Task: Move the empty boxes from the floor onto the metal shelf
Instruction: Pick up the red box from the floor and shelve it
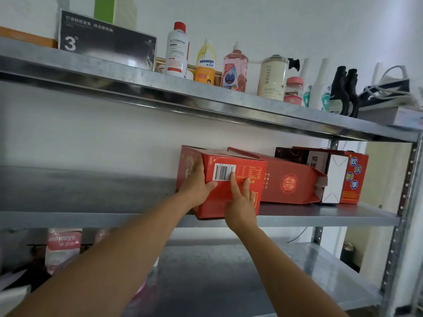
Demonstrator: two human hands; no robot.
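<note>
The box [256, 170] sits on the middle shelf [91, 193] with its near bottom edge past the lip. The left hand [197, 186] grips its left corner and the right hand [240, 205] presses flat fingers on its front. Let go now and it may tip off; shoved hard or askew, it could crush the next box [290, 181], whose flap hangs open. The shelf is bare, slick grey metal against a white wall [114, 133], with bottles [206, 62] on the tier above.
</note>
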